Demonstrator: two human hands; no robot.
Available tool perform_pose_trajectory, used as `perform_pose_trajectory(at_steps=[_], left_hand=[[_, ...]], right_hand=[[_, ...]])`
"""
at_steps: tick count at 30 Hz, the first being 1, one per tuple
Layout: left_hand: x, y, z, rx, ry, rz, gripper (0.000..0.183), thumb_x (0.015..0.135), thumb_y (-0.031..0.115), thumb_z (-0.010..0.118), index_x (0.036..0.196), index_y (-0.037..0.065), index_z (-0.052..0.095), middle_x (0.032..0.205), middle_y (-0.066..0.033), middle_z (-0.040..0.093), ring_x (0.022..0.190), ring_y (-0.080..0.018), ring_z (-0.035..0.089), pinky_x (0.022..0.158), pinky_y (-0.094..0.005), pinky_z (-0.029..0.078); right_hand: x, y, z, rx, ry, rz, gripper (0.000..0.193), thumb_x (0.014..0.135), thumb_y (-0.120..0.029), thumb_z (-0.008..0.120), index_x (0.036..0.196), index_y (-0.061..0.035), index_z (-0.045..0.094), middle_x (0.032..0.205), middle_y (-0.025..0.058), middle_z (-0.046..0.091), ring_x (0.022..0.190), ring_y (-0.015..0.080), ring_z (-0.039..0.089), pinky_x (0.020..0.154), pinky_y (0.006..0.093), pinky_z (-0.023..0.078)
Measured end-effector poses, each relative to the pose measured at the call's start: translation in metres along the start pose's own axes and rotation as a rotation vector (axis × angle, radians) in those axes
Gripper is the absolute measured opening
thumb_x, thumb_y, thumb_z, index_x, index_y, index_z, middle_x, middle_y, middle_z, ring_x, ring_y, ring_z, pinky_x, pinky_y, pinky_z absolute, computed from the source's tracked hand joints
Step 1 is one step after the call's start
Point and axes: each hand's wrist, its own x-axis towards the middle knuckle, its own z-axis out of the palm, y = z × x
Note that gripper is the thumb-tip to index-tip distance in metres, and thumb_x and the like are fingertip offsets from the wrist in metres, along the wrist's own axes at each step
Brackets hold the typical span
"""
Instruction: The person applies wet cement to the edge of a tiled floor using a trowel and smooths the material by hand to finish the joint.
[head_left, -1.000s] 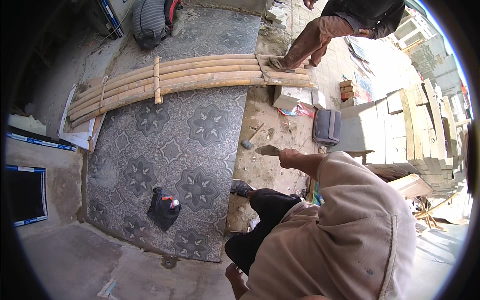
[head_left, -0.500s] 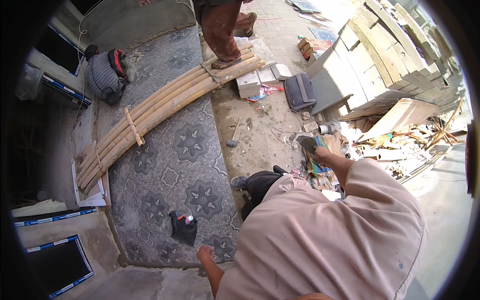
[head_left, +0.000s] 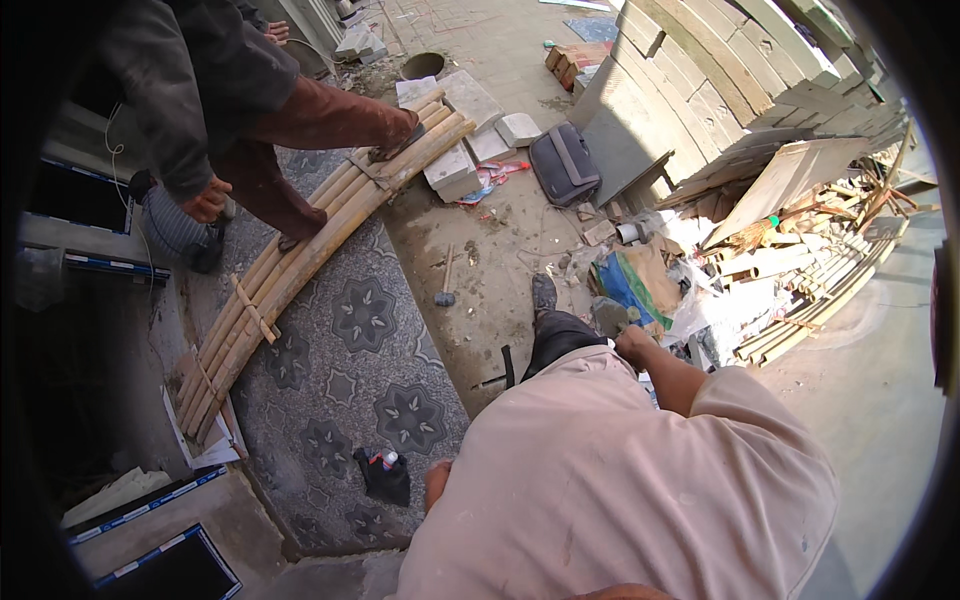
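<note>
My right hand [head_left: 632,345] is closed at my right side, on the handle of a grey trowel [head_left: 608,316]; its flat blade points forward, near a blue, green and brown sack [head_left: 632,282]. My left hand [head_left: 437,482] hangs low over the patterned grey floor tiles [head_left: 340,385], partly covered by my shirt, so its fingers are hidden. Closest to it is a black plastic bag [head_left: 388,482] with a white-capped bottle [head_left: 388,459] showing at its top. One shoe [head_left: 543,292] of mine is forward on the dusty ground.
A bamboo ramp [head_left: 310,245] slopes across the tiles up to white blocks [head_left: 455,170], with a person [head_left: 290,130] walking on it. Another person [head_left: 180,225] crouches behind. A mallet [head_left: 446,298], a dark bag [head_left: 565,165], stacked blocks [head_left: 690,80] and bamboo scraps [head_left: 800,265] are around.
The walking person has moved left, both feet now on the bamboo. My right hand and the trowel have come closer to my body. My left hand is now more covered by the shirt.
</note>
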Motion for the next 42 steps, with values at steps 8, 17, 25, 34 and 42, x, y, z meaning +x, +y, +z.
perform_pose_trajectory(at_steps=[8, 17, 25, 34, 42], left_hand=[[0.090, 0.090, -0.171, -1.046, 0.198, -0.807, 0.031, 0.100, 0.022, 0.063, 0.130, 0.013, 0.064, 0.104, -0.0053, 0.071, 0.091, -0.0217, 0.070, 0.058, -0.0384, 0.053], [0.237, 0.268, -0.308, -0.912, 0.216, -0.563, 0.049, 0.097, 0.017, 0.065, 0.144, 0.005, 0.056, 0.119, -0.0089, 0.071, 0.101, -0.0207, 0.070, 0.082, -0.0353, 0.054], [0.305, 0.221, -0.270, -0.825, 0.037, -0.632, 0.035, 0.089, 0.009, 0.068, 0.122, -0.002, 0.071, 0.097, -0.0109, 0.075, 0.086, -0.0174, 0.071, 0.075, -0.0328, 0.056], [0.441, 0.175, -0.381, -1.027, 0.194, -0.758, 0.038, 0.092, 0.013, 0.059, 0.130, 0.013, 0.066, 0.109, -0.0085, 0.069, 0.090, -0.0269, 0.067, 0.076, -0.0539, 0.056], [0.536, 0.226, -0.535, -1.132, 0.353, -0.434, 0.038, 0.101, 0.016, 0.059, 0.138, 0.008, 0.059, 0.118, -0.0066, 0.071, 0.102, -0.0191, 0.068, 0.078, -0.0385, 0.053]], right_hand=[[0.049, -0.017, -0.128, 0.237, 0.140, -0.173, 0.027, 0.087, -0.021, 0.078, 0.090, 0.0055, 0.073, 0.077, 0.0184, 0.070, 0.068, 0.0291, 0.068, 0.064, 0.0448, 0.054], [0.068, -0.006, -0.293, 1.142, 0.131, 0.569, 0.020, 0.097, -0.019, 0.068, 0.088, -0.0092, 0.052, 0.062, 0.0025, 0.044, 0.048, 0.0180, 0.043, 0.046, 0.0363, 0.035], [0.116, -0.025, -0.325, 1.232, 0.015, 0.675, 0.018, 0.095, -0.018, 0.067, 0.090, -0.0133, 0.050, 0.065, 0.0018, 0.043, 0.056, 0.0190, 0.046, 0.055, 0.0400, 0.038], [0.124, -0.157, -0.431, 0.592, -0.045, 0.268, 0.026, 0.098, -0.026, 0.067, 0.084, -0.0044, 0.060, 0.062, 0.0072, 0.051, 0.051, 0.0223, 0.051, 0.050, 0.0414, 0.044], [0.185, -0.223, -0.537, 0.863, 0.141, 0.209, 0.016, 0.096, -0.015, 0.067, 0.097, 0.0004, 0.064, 0.066, 0.0069, 0.056, 0.049, 0.0189, 0.052, 0.043, 0.0372, 0.039]])
